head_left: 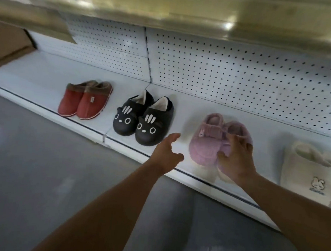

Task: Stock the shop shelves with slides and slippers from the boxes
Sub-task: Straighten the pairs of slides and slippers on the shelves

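On the low white shelf [45,80] stand three pairs of slippers in a row: red ones with brown cuffs [84,101], black ones with cat faces [143,119], and fuzzy pink ones [210,142]. My right hand [235,160] rests on the right pink slipper, fingers spread over its top. My left hand [166,153] hovers open just left of the pink pair, holding nothing. A cream fluffy slipper pair [311,172] with a bunny logo sits at the far right, blurred.
A brown cardboard box [6,47] sits on the shelf at far left. White pegboard [234,71] backs the shelf, and another shelf [170,8] hangs low overhead. Grey floor [29,164] lies in front.
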### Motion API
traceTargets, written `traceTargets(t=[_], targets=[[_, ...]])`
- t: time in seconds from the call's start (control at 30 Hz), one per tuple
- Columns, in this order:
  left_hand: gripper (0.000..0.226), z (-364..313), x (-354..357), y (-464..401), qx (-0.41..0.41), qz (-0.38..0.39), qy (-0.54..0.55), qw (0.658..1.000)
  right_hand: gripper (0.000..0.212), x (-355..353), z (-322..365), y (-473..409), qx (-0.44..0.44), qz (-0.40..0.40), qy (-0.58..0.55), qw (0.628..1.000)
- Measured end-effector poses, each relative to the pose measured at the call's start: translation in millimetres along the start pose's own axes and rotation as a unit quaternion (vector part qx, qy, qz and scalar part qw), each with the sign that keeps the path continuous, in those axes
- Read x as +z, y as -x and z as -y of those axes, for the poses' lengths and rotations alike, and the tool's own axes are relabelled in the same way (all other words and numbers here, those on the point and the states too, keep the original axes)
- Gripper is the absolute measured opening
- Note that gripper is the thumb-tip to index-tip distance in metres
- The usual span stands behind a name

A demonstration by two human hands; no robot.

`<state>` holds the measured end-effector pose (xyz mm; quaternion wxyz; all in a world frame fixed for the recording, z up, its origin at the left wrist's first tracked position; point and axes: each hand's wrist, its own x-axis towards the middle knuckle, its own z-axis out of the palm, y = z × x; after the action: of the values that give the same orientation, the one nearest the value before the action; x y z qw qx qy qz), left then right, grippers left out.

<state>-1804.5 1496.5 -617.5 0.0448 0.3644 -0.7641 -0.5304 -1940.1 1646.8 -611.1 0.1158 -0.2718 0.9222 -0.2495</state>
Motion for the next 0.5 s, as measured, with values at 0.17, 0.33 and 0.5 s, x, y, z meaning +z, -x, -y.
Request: traceTargets(t=[0.17, 0.33, 0.5], targets=[[0.07, 2.6, -73.3, 28.4, -0.037, -0.036, 0.01, 0.999, 0.058, 10.8, 85.7, 13.1, -0.035, 0.054, -0.029, 0.997], [0.067, 7.7, -149.7, 33.0, -0.071, -0.056, 0.056, 0.994, 0.058, 30.3, 165.7, 10.5, -0.046, 0.104, -0.01, 0.993], [0.062, 19.1, -227.3, 22.6, -0.074, -0.017, 0.021, 0.997, 0.062, 48.7, 230.6, 1.7, 0.009, 0.128, -0.01, 0.992]])
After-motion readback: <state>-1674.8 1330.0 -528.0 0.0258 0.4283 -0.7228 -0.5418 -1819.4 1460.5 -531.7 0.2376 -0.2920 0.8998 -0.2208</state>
